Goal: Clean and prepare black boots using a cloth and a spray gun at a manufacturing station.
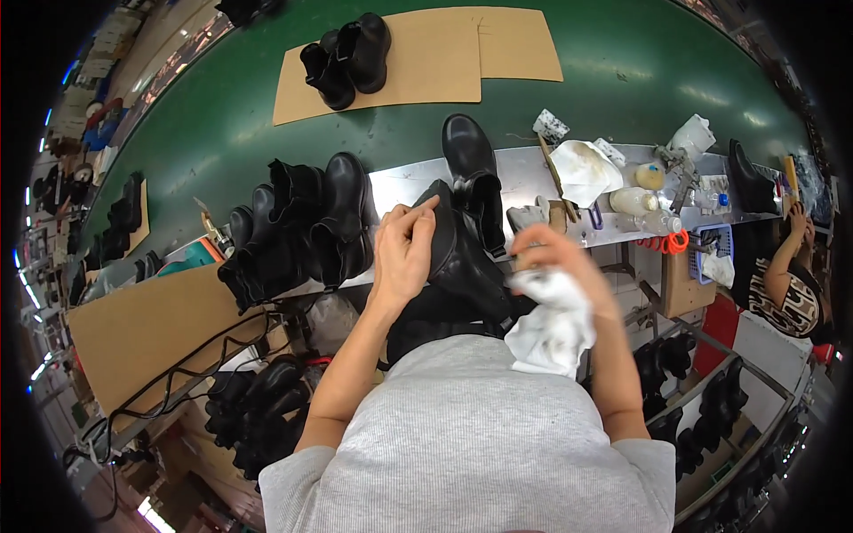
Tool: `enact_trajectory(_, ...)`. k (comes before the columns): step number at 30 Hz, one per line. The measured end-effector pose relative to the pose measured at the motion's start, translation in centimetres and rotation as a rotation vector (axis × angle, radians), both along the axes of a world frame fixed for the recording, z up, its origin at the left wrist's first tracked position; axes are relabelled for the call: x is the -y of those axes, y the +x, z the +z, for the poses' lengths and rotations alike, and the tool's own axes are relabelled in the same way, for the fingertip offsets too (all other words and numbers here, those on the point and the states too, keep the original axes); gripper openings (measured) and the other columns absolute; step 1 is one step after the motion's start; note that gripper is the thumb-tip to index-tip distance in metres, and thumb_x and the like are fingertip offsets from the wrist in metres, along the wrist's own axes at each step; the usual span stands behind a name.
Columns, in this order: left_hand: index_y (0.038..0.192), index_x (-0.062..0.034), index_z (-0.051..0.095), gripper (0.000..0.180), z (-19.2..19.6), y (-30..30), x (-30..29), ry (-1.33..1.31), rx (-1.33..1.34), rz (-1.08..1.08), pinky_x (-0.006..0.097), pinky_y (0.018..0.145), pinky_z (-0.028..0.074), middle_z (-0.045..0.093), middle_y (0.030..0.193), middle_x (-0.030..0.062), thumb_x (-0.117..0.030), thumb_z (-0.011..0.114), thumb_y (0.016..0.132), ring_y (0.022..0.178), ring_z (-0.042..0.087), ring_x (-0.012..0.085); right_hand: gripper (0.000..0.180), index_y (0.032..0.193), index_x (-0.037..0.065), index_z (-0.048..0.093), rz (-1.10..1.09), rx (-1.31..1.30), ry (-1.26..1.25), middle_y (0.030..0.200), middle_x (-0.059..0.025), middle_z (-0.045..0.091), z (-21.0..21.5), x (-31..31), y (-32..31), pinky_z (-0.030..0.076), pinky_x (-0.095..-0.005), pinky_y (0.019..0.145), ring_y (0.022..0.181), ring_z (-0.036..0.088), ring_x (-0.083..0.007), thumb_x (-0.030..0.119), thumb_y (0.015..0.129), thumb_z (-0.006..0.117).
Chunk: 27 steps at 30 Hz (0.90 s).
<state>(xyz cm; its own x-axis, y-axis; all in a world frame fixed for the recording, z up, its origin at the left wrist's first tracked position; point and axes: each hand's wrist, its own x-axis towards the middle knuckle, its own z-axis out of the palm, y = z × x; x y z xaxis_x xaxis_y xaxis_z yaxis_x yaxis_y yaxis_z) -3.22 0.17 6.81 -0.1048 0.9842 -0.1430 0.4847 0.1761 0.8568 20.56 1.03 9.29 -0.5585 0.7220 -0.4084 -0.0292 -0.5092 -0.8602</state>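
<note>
- Desk (622, 84), green-topped, curving across the view, with a silvery strip (518, 169) along its near side
- Co-worker (800, 298) in a patterned top, at the far right beside the desk
- Flat cardboard (431, 67) on the far part of the desk, a pair of ankle boots (364, 53) standing toward its left end
- Cluster of dark boots (342, 200), crowded together at the left on the near side
- Near black boot (460, 266), directly in front of the person at the desk's near edge, between both hands, its toe pointing away
- Far black boot (468, 155), just beyond it on the strip, toe also pointing away
- White cloth (555, 324), crumpled and smudged, hanging below the right hand
- Right hand's grip (562, 258), blurred, fingers curled and closed on the cloth
- Left hand's grip (407, 253), fingers bent against the near black boot by its toe; cannot tell whether they clasp it
- White bottle (633, 201), lying among other containers at the right
- Red coil (673, 242), near that bottle
</note>
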Motion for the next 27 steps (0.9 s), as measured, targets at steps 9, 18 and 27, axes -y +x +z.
enact_trajectory(9, 0.106, 0.001, 0.066, 0.031, 0.0, 0.5, 0.6, 0.033, 0.006, 0.045, 0.034, 0.074, 0.041, 0.056, 0.075, 0.0124, -0.018, 0.051, 0.087, 0.077, 0.05, 0.025, 0.017, 0.078, 0.005, 0.05, 0.064, 0.132, 0.011, 0.065, 0.0052, 0.049, -2.6, 0.0, -6.1, 0.033, -0.0182, 0.052, 0.059, 0.043, -0.0008, 0.005, 0.074, 0.066)
enact_trajectory(18, 0.104, 0.0015, 0.066, 0.029, 0.3, 0.3, 0.3, 0.023, -0.005, 0.03, 0.035, 0.076, 0.043, 0.058, 0.078, 0.0145, -0.017, 0.052, 0.085, 0.08, 0.053, 0.0272, 0.014, 0.078, 0.007, 0.05, 0.005, 0.13, 0.053, 0.067, 0.0058, 0.048, -2.4, 0.4, -6.5, 0.034, -0.0176, 0.052, 0.06, 0.044, -0.0016, 0.01, 0.078, 0.063)
enact_trajectory(27, 0.104, 0.002, 0.066, 0.029, 0.3, 0.3, 0.3, 0.033, -0.026, 0.017, 0.036, 0.074, 0.043, 0.058, 0.078, 0.0152, -0.015, 0.052, 0.085, 0.079, 0.052, 0.028, 0.017, 0.076, 0.006, 0.048, -0.03, 0.08, 0.03, 0.067, 0.0043, 0.048, -2.3, 0.8, -6.7, 0.033, -0.0183, 0.053, 0.061, 0.043, -0.0017, 0.006, 0.075, 0.065)
